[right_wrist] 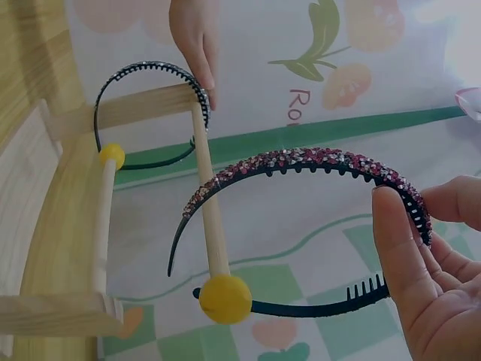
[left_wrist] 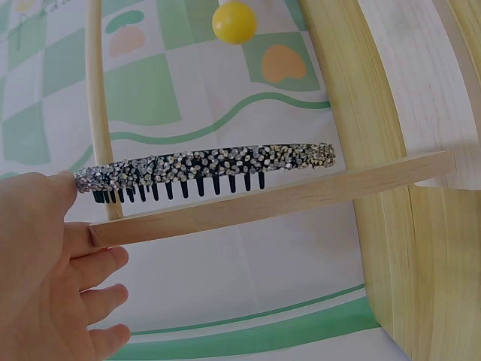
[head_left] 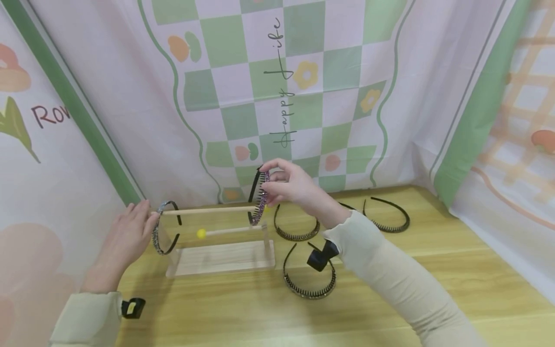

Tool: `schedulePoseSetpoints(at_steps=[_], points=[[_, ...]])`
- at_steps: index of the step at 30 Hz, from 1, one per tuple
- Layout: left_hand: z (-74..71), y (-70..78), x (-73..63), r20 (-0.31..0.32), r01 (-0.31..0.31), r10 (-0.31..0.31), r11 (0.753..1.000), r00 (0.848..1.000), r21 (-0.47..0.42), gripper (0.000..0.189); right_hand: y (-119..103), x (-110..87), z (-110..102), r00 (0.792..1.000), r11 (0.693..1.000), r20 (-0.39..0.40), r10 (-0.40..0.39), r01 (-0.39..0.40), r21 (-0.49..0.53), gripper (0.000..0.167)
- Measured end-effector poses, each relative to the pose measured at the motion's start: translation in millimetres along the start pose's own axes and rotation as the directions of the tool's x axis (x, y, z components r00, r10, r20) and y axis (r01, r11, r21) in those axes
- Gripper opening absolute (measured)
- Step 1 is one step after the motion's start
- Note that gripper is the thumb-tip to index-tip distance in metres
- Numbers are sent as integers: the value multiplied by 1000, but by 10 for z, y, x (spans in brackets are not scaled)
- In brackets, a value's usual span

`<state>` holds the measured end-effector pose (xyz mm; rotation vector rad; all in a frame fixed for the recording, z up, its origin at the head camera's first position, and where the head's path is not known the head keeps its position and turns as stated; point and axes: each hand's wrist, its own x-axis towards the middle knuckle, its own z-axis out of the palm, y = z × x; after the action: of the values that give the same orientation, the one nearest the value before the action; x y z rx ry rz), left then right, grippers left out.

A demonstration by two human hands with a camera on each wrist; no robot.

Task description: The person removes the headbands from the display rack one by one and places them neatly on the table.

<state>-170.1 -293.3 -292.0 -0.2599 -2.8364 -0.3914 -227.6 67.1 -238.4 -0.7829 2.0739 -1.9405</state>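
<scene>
A wooden headband stand (head_left: 225,259) has two horizontal rods tipped with yellow balls. My right hand (head_left: 292,185) pinches a toothed black headband with pink-purple sparkle (right_wrist: 301,159) between thumb and fingers. Its open loop is around the upper rod (right_wrist: 213,233), close to the yellow ball (right_wrist: 225,299) at that rod's end. A silver-sparkle headband (left_wrist: 210,164) hangs at the rod's other end, beside the wooden upright (left_wrist: 263,207). My left hand (head_left: 130,236) touches the upright's top with fairly straight fingers, its thumb at the silver headband's edge.
On the wood-grain table (head_left: 225,313), right of the stand, lie a dark toothed headband (head_left: 299,237), a black headband (head_left: 392,229) farther right, and nearer me one with a black bow (head_left: 318,259). A checked cloth (head_left: 303,120) hangs behind the table.
</scene>
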Motion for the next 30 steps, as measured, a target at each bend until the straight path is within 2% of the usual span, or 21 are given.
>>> schedulePoseSetpoints(at_steps=[15,30], points=[[8,-2,3,-10,1,-1,1000,1000,-9,63,159,-264,-373,995,999,-102,19,-23,-33,36],[13,3,1,-5,-2,2,1000,1000,0,63,330,-522,-663,985,997,-169,31,-43,-70,40]])
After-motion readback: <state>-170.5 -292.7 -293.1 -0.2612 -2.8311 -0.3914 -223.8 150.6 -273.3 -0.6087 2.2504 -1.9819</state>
